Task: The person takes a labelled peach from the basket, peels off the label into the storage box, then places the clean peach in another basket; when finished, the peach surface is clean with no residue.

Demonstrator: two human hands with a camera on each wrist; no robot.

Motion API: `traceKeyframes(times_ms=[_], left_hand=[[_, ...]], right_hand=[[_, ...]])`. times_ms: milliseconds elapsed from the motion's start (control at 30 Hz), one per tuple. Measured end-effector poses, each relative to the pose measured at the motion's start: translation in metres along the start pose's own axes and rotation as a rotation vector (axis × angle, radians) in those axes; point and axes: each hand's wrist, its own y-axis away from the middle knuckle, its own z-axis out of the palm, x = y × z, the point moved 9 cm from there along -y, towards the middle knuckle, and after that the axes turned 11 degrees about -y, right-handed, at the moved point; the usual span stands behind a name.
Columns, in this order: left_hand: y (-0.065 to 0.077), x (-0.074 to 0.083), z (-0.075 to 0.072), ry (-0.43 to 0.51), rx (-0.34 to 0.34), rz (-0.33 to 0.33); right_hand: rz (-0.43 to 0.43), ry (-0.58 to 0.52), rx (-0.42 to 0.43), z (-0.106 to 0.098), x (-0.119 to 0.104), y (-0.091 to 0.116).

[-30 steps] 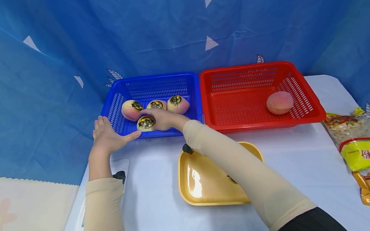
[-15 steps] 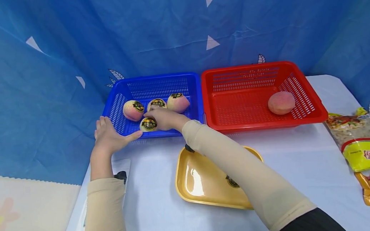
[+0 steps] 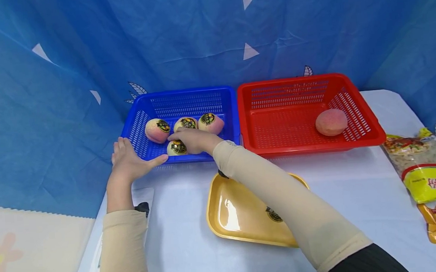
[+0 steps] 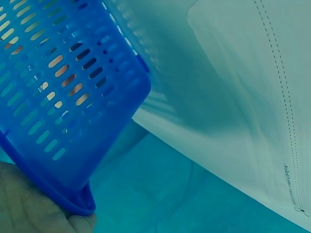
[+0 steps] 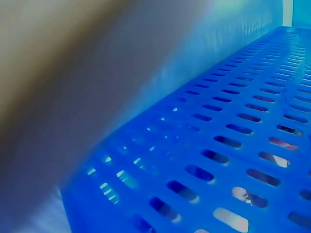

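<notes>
My right hand (image 3: 196,141) reaches into the blue basket (image 3: 190,95), its fingers curled over a cream-and-pink peach (image 3: 175,148) with a black and gold sticker near the front wall. Behind it sit three more stickered peaches: one on the left (image 3: 157,131), one in the middle (image 3: 185,123) and one on the right (image 3: 211,124). At the basket's front left corner, my left hand (image 3: 126,161) touches the rim with fingers straight and thumb spread. The left wrist view shows that hand (image 4: 34,206) against the rim corner. In the right wrist view the peaches appear only through the wall slots.
A red basket (image 3: 279,149) stands right beside the blue one, with one peach (image 3: 331,122) inside. A gold tray (image 3: 242,214) lies in front, partly under my right forearm. Food packets, including a yellow-and-clear bag (image 3: 431,171), lie at the right. A blue patterned cloth (image 3: 211,35) hangs behind.
The front peach has shifted slightly right under my right hand. The back right peach rolled and its sticker tipped away, then back. The gold tray has turned a little. My left hand stays at the corner.
</notes>
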Motion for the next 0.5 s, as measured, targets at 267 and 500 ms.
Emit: traceKeyframes(times_ms=[267,500], left_hand=[[0.001,0.001,-0.001,0.008,0.006,0.005],[0.002,-0.001,0.001,0.023,0.002,-0.006]], right_hand=[[0.017,0.126,0.078,-0.011,-0.002,0.009],[0.072,0.175,0.087,-0.025,0.002,0.021]])
